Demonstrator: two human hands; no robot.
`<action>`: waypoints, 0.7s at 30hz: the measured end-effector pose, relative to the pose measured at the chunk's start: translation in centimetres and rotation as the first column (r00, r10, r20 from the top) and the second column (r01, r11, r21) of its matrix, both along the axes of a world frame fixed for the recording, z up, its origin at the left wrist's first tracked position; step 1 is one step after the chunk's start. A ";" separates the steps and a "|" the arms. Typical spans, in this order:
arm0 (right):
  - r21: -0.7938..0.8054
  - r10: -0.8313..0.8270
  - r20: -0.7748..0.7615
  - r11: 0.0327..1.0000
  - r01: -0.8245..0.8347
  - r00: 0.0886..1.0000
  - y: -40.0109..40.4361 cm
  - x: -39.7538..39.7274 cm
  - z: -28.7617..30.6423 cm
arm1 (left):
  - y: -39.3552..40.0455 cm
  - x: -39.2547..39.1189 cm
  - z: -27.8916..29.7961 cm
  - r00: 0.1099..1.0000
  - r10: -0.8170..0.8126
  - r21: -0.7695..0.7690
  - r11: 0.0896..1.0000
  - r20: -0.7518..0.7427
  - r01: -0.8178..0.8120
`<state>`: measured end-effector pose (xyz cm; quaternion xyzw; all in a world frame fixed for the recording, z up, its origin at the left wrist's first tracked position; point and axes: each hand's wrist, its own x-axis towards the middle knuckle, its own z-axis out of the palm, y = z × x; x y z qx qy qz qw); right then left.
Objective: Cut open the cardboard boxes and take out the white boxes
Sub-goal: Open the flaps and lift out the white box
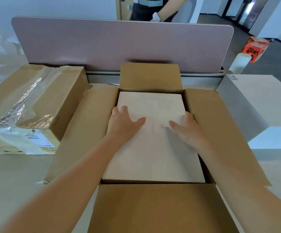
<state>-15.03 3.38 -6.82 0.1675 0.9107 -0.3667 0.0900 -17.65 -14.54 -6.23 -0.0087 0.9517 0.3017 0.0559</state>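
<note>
Both your hands lie on the top of the white box (pixel 153 145), and neither one has a real hold on it yet. Your left hand (pixel 123 123) rests flat near the left edge, thumb spread toward the middle, fingertips reaching over the side. Your right hand (pixel 189 130) is at the right edge, and its fingers seem to go down into the narrow gap beside the cardboard wall; I cannot tell how deep.

The white box sits inside the open cardboard box (pixel 153 207), whose four flaps are folded outward, so the cutting of this one looks finished and the taking out is the step in hand.

For the next move you need, I think, to push the fingers down both sides, squeeze inward and lift straight up, because the fit looks tight.

A second cardboard box (pixel 35 105), with torn tape on top, stands on the table at your left.
</note>
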 end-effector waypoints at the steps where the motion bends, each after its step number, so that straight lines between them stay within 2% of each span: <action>1: -0.035 -0.043 0.002 0.998 0.043 0.999 0.1 -0.1 0.1 | -0.2 -0.1 0.0 1.000 0.024 0.061 0.998 -0.003 -0.023; 4: -0.109 -0.123 -0.023 0.987 0.120 0.992 0.2 -0.2 0.2 | -0.9 0.0 -0.2 0.997 0.070 0.249 0.967 -0.024 -0.062; 6: -0.109 -0.143 -0.013 0.984 0.140 0.990 0.3 -0.2 0.3 | -1.2 0.0 -0.3 0.997 0.071 0.297 0.953 -0.005 -0.066; 10: -0.047 -0.143 0.069 0.988 0.147 0.987 0.2 -0.3 0.5 | -1.3 -0.4 -0.3 0.989 0.074 0.246 0.964 0.130 -0.104; 14: -0.063 -0.092 0.174 0.992 0.105 0.980 0.6 -0.7 0.7 | -1.1 -0.7 -0.2 0.951 0.119 0.197 0.964 0.284 -0.180; 18: -0.158 -0.099 0.188 0.979 0.130 0.977 1.2 -1.0 0.0 | -1.5 -1.0 -0.3 0.955 0.110 0.188 0.968 0.277 -0.166; 21: -0.241 -0.101 0.127 0.962 0.130 0.987 1.7 -0.7 -0.1 | -2.2 -1.0 -0.3 0.956 0.079 0.283 0.945 0.283 -0.162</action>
